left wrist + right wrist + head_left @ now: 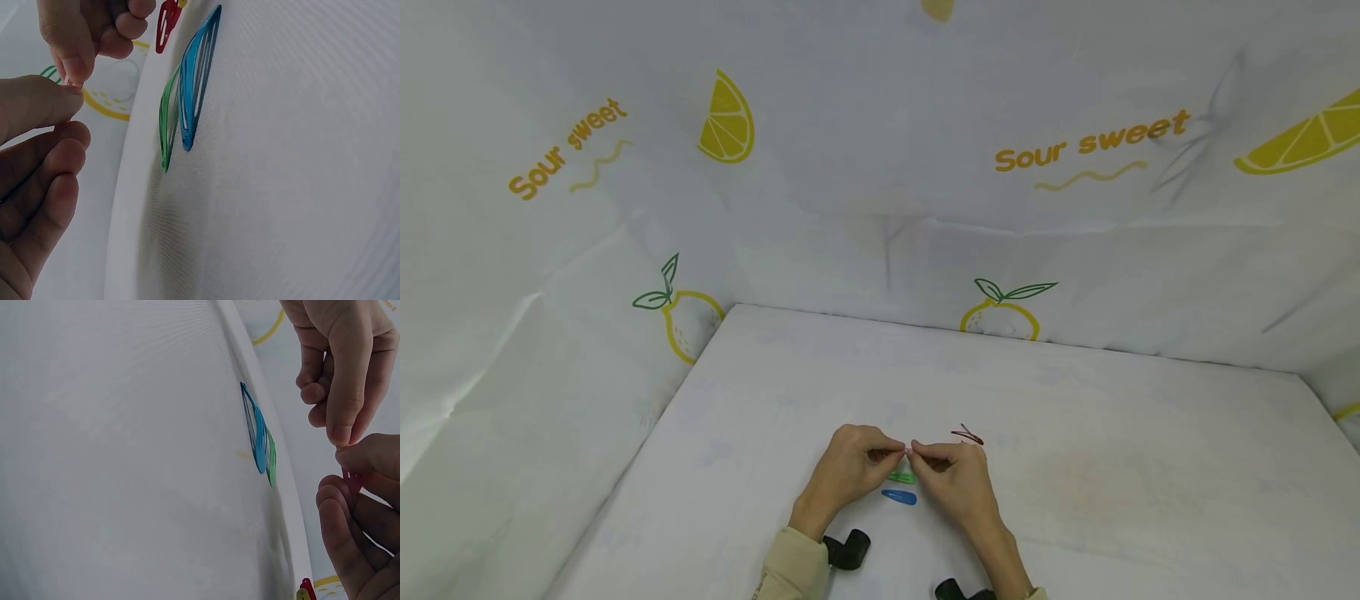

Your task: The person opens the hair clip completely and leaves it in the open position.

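Above the table, both hands meet fingertip to fingertip at a small pink hair clip (pixel 352 481), mostly hidden by the fingers. My left hand (pixel 850 467) pinches one end between thumb and forefinger. From the other side, my right hand (pixel 957 483) pinches it the same way. Below the hands a green hair clip (pixel 901 477) lies on the table. Nearer to me, beside it, is a blue hair clip (pixel 898 497). A dark red hair clip (pixel 967 435) lies just beyond the right hand, and a bit of yellow (pixel 304 594) shows against it in the right wrist view.
The white table (pixel 1112 467) extends around the hands, with its far edge against a white cloth backdrop (pixel 865 183) printed with lemons and lettering. Black wrist-worn devices, one at the left sleeve (pixel 848 550) and one by the right forearm (pixel 951 590), sit low over the table.
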`<state>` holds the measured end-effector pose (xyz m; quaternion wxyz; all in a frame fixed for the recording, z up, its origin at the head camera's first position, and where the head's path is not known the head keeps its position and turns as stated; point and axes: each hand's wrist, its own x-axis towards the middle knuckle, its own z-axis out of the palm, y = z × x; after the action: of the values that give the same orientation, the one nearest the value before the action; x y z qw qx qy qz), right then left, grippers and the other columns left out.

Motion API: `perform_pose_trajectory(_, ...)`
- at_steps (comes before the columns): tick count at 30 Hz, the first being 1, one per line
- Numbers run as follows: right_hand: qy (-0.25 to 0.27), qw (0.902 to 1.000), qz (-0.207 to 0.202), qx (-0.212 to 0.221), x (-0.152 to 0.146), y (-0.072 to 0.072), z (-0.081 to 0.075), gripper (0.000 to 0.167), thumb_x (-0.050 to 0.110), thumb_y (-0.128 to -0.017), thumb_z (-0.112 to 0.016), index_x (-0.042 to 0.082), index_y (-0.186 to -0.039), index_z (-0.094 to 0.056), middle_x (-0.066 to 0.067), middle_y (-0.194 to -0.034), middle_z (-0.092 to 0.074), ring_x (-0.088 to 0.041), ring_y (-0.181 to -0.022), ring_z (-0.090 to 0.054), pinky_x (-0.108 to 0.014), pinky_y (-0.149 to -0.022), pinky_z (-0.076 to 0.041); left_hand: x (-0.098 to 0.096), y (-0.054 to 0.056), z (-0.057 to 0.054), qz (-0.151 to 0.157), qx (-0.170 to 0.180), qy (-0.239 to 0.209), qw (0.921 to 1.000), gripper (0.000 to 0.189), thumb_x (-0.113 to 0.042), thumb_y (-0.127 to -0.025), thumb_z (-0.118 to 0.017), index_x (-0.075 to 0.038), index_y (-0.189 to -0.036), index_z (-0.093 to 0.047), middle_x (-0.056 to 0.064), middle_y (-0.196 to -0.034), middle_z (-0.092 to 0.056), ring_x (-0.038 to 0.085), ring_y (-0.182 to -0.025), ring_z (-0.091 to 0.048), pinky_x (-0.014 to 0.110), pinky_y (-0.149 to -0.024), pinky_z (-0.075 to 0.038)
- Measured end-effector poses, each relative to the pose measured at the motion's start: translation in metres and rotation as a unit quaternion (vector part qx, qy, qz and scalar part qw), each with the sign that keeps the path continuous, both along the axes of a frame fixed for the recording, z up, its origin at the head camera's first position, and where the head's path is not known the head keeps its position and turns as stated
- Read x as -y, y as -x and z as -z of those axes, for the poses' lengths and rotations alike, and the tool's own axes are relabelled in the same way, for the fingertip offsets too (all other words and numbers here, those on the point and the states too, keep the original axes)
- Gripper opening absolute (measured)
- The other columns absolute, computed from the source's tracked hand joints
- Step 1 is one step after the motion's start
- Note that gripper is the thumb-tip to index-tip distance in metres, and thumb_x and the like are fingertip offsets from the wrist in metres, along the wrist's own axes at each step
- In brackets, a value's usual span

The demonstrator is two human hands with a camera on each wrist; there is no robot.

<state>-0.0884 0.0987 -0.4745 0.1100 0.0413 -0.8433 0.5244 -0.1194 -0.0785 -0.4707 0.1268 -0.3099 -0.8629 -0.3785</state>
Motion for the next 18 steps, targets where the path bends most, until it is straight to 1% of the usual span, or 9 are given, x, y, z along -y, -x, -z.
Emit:
perform_pose_trajectory(3,0.000,1.0000,0.002,0.000,0.0007,-0.0005,-0.0005,0.011,-0.002,-0.080,-0.081,-0.002,-0.091,-0.081,-0.011,-0.081,-0.080,-0.006,-0.068,-0.073,-0.015,-0.061,-0.055,0.0001,-0.0001,0.0007,-0.002,-0.004,-0.001,1.0000,0.007,-0.003,-0.083,-0.080,-0.005,-0.089,-0.083,0.002,-0.077,-0.078,0.002,-0.065,-0.065,0.012,-0.062,-0.050)
perform_pose_trajectory(9,-0.019,0.9991,0.012,-0.036,0.0015,-0.0002,0.0002,0.010,-0.006,-0.078,-0.081,-0.003,-0.088,-0.081,-0.013,-0.080,-0.079,-0.008,-0.064,-0.072,-0.016,-0.058,-0.055,-0.0016,-0.0007,0.0009,-0.001,-0.003,-0.009,1.0000,0.009,-0.001,-0.081,-0.081,-0.005,-0.089,-0.083,0.003,-0.077,-0.078,0.001,-0.063,-0.063,0.010,-0.061,-0.049)
perform_pose_trajectory(13,-0.020,0.9990,0.016,-0.037,0.0011,0.0002,0.0004,0.010,-0.006,-0.080,-0.080,-0.002,-0.089,-0.081,-0.010,-0.079,-0.079,-0.007,-0.064,-0.071,-0.017,-0.058,-0.055,-0.0030,-0.0011,-0.0010,-0.001,0.000,-0.013,0.9999,0.009,-0.001,-0.082,-0.081,-0.005,-0.089,-0.082,0.003,-0.077,-0.078,0.001,-0.063,-0.063,0.010,-0.061,-0.049)
perform_pose_trajectory(15,-0.020,0.9990,0.013,-0.037,0.0003,0.0004,0.0005,0.011,-0.006,-0.080,-0.080,-0.001,-0.090,-0.081,-0.009,-0.079,-0.079,-0.007,-0.064,-0.070,-0.018,-0.059,-0.056,-0.0037,-0.0009,-0.0020,-0.002,0.008,-0.018,0.9998,0.008,-0.001,-0.083,-0.081,-0.005,-0.090,-0.082,0.003,-0.079,-0.079,0.001,-0.064,-0.064,0.010,-0.061,-0.050)
perform_pose_trajectory(18,-0.026,0.9988,0.011,-0.041,-0.0012,0.0008,0.0003,0.011,-0.006,-0.081,-0.079,0.000,-0.089,-0.081,-0.007,-0.077,-0.078,-0.006,-0.063,-0.069,-0.019,-0.059,-0.056,-0.0049,0.0002,-0.0025,-0.002,0.031,-0.023,0.9993,0.008,-0.004,-0.085,-0.080,-0.004,-0.092,-0.082,0.004,-0.083,-0.080,0.003,-0.066,-0.068,0.011,-0.063,-0.052)
